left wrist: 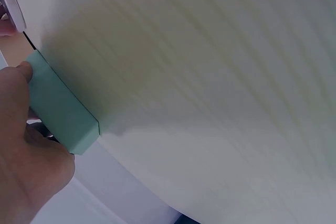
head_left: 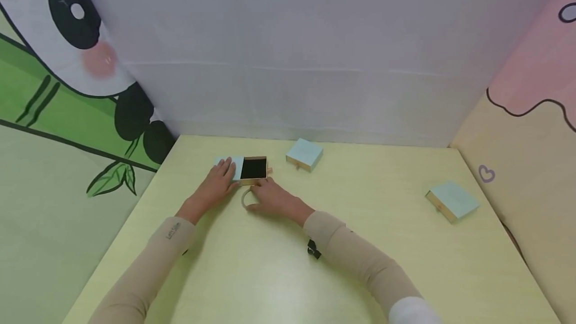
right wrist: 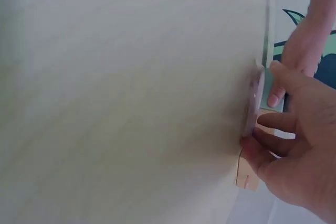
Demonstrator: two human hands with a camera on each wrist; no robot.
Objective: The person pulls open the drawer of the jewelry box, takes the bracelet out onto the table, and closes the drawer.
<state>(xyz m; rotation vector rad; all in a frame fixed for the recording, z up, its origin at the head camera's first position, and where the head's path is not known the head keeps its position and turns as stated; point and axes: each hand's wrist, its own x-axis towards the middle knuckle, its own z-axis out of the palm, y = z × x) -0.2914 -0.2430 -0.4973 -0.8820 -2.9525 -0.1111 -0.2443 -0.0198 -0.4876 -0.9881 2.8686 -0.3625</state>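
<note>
A light blue drawer box [head_left: 237, 165] lies at the back left of the table, its drawer [head_left: 254, 168] pulled out to the right and showing a black lining. My left hand [head_left: 219, 179] holds the blue sleeve, fingers across the top and thumb at the near side; the left wrist view shows that thumb on the box's edge. Just in front of the drawer, my right hand [head_left: 271, 197] grips a pale bangle [head_left: 243, 200], thumb on one side of the ring and fingertips on the other. The bangle [right wrist: 253, 100] stands on edge in the right wrist view.
A second light blue box [head_left: 304, 154], closed, sits to the right of the drawer box near the back wall. Another closed box [head_left: 452, 201] lies at the right side of the table [head_left: 279, 284]. Printed cloth walls border the left, back and right.
</note>
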